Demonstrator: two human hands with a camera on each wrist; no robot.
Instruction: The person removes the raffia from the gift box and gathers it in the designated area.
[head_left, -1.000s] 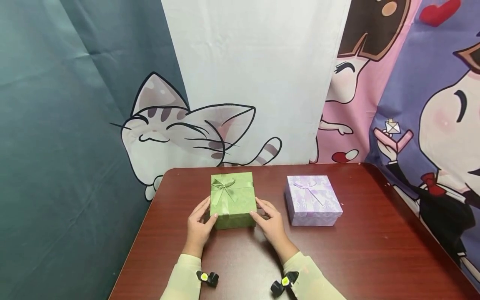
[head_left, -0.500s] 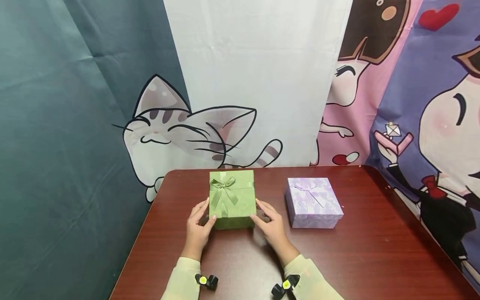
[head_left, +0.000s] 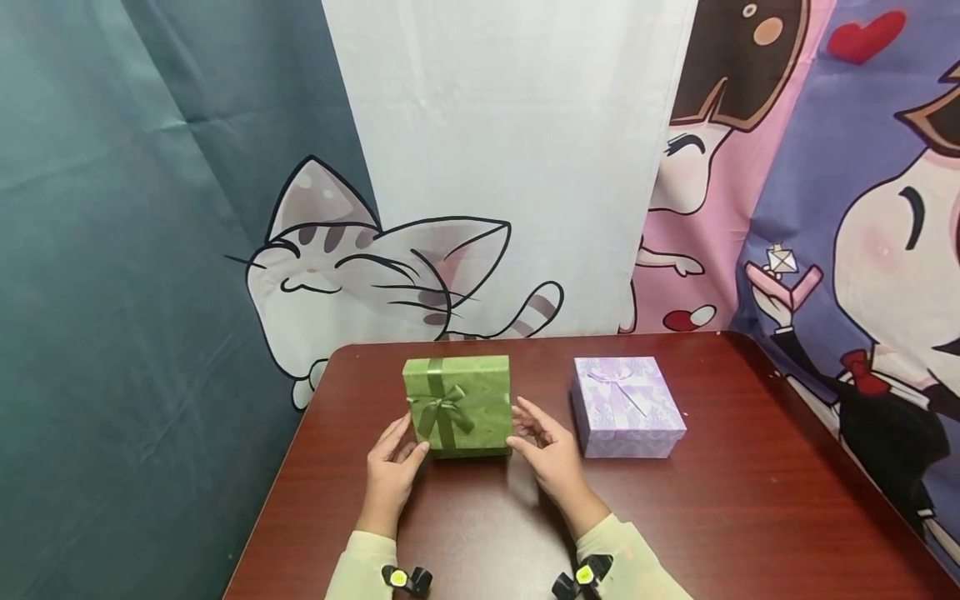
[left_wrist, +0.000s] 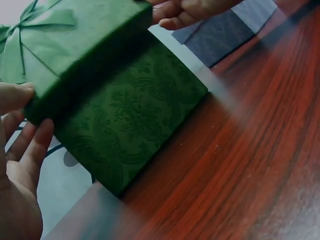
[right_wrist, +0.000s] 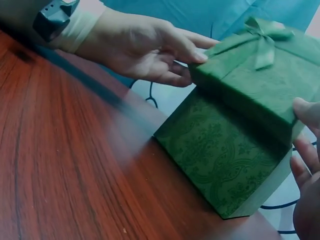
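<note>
A green gift box lid [head_left: 483,408] with a ribbon bow tilts so its top faces me in the head view. My left hand [head_left: 392,479] pinches its near left corner, with the thumb in front. At the near right corner, my right hand [head_left: 555,462] holds the lid between thumb and fingers; the right wrist view shows that thumb [right_wrist: 304,111] on the lid. Below the lid, the patterned green box base [left_wrist: 140,115] stands on the table. The box's inside is hidden.
A closed lilac gift box [head_left: 630,408] with a bow stands on the reddish-brown table [head_left: 750,500], right of my right hand. Behind the table hang printed curtains [head_left: 517,150]. Each wrist carries a small black camera [head_left: 408,579].
The green lid first rises a little, then tips with its far edge up and its top toward me. Both hands stay at its near corners. The lilac box stays put.
</note>
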